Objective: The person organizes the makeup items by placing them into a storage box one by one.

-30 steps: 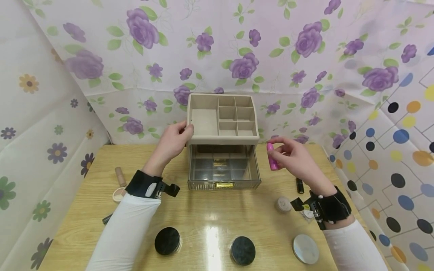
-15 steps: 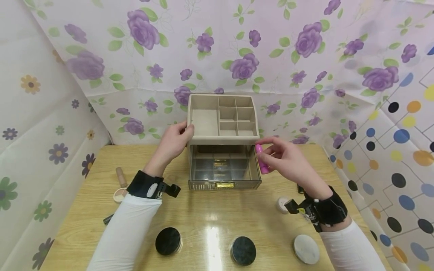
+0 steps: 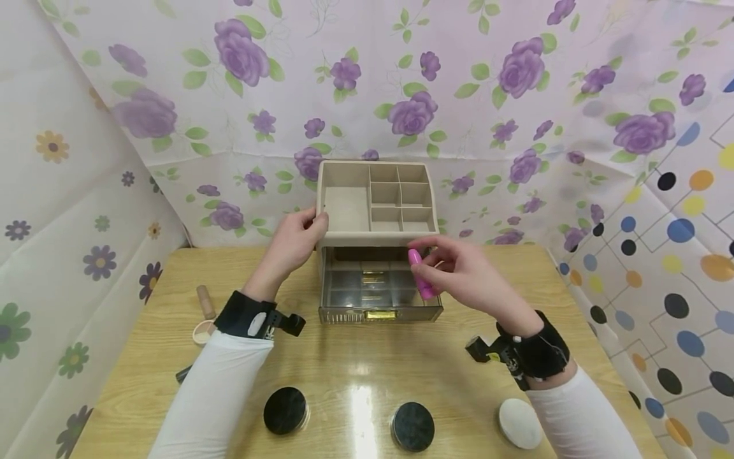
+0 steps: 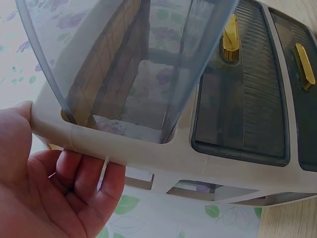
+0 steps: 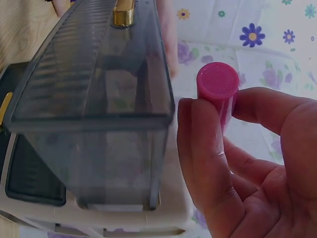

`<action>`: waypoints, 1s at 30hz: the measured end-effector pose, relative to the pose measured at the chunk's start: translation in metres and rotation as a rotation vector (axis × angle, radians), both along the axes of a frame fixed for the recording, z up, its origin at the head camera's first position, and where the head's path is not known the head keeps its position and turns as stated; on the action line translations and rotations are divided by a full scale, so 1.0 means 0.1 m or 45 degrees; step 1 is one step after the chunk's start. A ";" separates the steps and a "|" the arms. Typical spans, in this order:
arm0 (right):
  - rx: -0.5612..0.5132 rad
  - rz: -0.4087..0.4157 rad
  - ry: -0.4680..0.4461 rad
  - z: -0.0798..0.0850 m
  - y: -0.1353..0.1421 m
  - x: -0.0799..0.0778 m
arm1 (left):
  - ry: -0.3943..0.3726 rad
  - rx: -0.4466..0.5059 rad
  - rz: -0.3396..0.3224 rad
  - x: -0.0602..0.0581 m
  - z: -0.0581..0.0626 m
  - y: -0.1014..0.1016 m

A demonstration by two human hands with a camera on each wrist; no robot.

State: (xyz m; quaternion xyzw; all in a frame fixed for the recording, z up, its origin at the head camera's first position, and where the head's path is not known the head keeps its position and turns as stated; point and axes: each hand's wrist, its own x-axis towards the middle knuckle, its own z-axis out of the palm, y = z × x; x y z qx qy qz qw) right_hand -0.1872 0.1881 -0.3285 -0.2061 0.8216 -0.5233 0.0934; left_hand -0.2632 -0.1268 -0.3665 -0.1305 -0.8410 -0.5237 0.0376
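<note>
Slanting between right fingers (image 5: 210, 153), pink tube (image 5: 218, 83)

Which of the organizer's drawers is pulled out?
The top drawer, directly beneath the compartment tray; the lower drawers in view sit closed.

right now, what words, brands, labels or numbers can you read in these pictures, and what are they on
No text can be read in any view.
Pink tube in the right hand: no lettering I can make out.
Drawer box: no readable words or numbers.
Black lids: no legible marking.
Small yellow patch by the right wrist strap: too small to read.
</note>
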 end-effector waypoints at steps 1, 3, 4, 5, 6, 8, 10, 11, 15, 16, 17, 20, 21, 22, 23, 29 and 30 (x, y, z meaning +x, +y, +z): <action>0.004 0.008 0.005 -0.01 -0.02 -0.01 | -0.002 0.003 -0.001 0.00 0.00 0.00; 0.033 0.011 0.026 -0.02 -0.06 -0.02 | -0.002 0.012 0.004 0.00 0.00 0.00; 0.040 0.014 0.028 -0.02 -0.08 -0.02 | -0.003 0.019 0.006 0.01 0.00 0.00; 0.049 0.017 0.029 -0.03 -0.09 -0.02 | -0.001 0.021 0.009 0.01 0.00 0.01; 0.058 0.017 0.027 -0.03 -0.11 -0.03 | 0.000 0.025 0.013 0.01 0.00 0.01; 0.084 0.016 0.030 -0.05 -0.13 -0.03 | 0.004 0.027 0.013 0.01 0.01 0.02; 0.112 0.021 0.035 -0.06 -0.16 -0.03 | 0.001 0.036 0.007 0.01 0.01 0.02; 0.130 0.024 0.042 -0.07 -0.17 -0.04 | -0.001 0.038 0.005 0.01 0.01 0.02; 0.173 0.059 0.045 -0.09 -0.24 -0.06 | -0.009 0.047 -0.002 0.01 0.01 0.02; 0.189 0.072 0.050 -0.09 -0.27 -0.06 | -0.011 0.047 -0.002 0.01 0.02 0.02; 0.206 0.087 0.056 -0.09 -0.29 -0.07 | -0.011 0.043 -0.004 0.01 0.02 0.02; 0.310 0.124 0.112 -0.10 -0.37 -0.09 | -0.012 0.044 0.000 0.01 0.03 0.01; 0.349 0.140 0.132 -0.10 -0.39 -0.11 | -0.014 0.044 0.001 0.01 0.02 0.01; 0.383 0.155 0.151 -0.11 -0.42 -0.12 | -0.014 0.041 0.002 0.01 0.02 0.01; 0.416 0.168 0.166 -0.11 -0.45 -0.13 | -0.013 0.037 0.003 0.00 0.02 0.01; 0.521 0.259 0.199 -0.13 -0.62 -0.17 | -0.017 0.038 0.007 0.00 0.00 0.00; 0.526 0.272 0.200 -0.13 -0.65 -0.17 | -0.018 0.040 0.010 0.00 0.00 0.00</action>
